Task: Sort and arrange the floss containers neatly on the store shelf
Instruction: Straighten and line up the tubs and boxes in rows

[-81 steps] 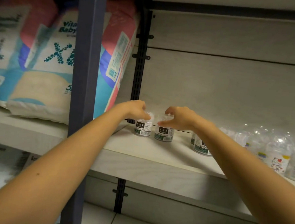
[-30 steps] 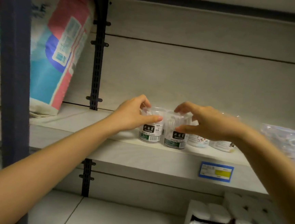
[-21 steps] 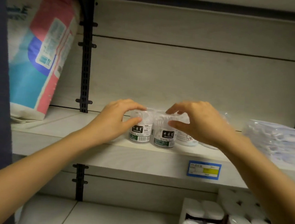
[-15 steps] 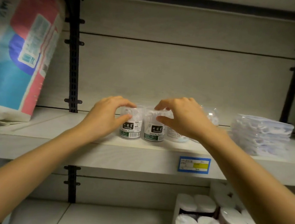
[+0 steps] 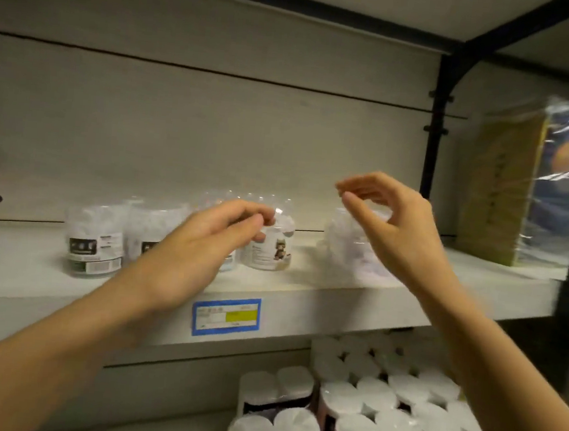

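1. Up and to the left of the blue price tag [image 5: 226,316], the pair of dark-labelled floss jars [image 5: 95,243] stands side by side on the shelf [image 5: 337,299]. Half a second ago both hands were cupped over them; now neither touches them. I take that pair as placed.
2. The left hand [image 5: 204,249] has swung right and now sits just above the tag. Its fingers are loosely curled, the tips at the top of the cartoon-labelled jar [image 5: 270,248]. The blur hides whether it has hold yet; I cannot tell.
3. That jar stands upright just above the tag's right end, with other clear jars close behind it. It looks to be the next one to line up.
4. The right hand [image 5: 395,225], up and well right of the tag, is empty, its thumb and forefinger curved but apart. It hovers over a clear pack [image 5: 348,252], above it rather than around it.
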